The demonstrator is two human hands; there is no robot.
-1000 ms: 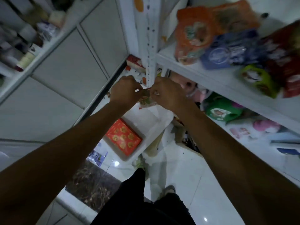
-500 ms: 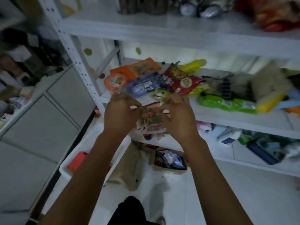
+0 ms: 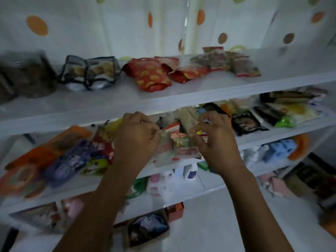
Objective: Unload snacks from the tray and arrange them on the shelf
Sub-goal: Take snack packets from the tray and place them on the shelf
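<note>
Both hands hold a small bunch of snack packets [image 3: 177, 145], red, white and green, in front of the middle shelf [image 3: 283, 132]. My left hand [image 3: 137, 138] pinches the bunch's left edge with curled fingers. My right hand [image 3: 213, 137] pinches its right edge. The packets hang in the air just before the shelf's front edge. The white tray is out of view.
The upper shelf [image 3: 163, 99] carries red packets [image 3: 152, 77], clear pouches [image 3: 91, 73] and brown packets at the right [image 3: 229, 61]. The middle shelf holds orange [image 3: 41, 151], blue [image 3: 71, 160] and black packets [image 3: 245, 122]. Lower shelves hold bottles and boxes. A dotted curtain hangs behind.
My view has swung up from the tray on the floor to the shelves. Both hands have risen with the packets, from over the tray to the front of the middle shelf.
</note>
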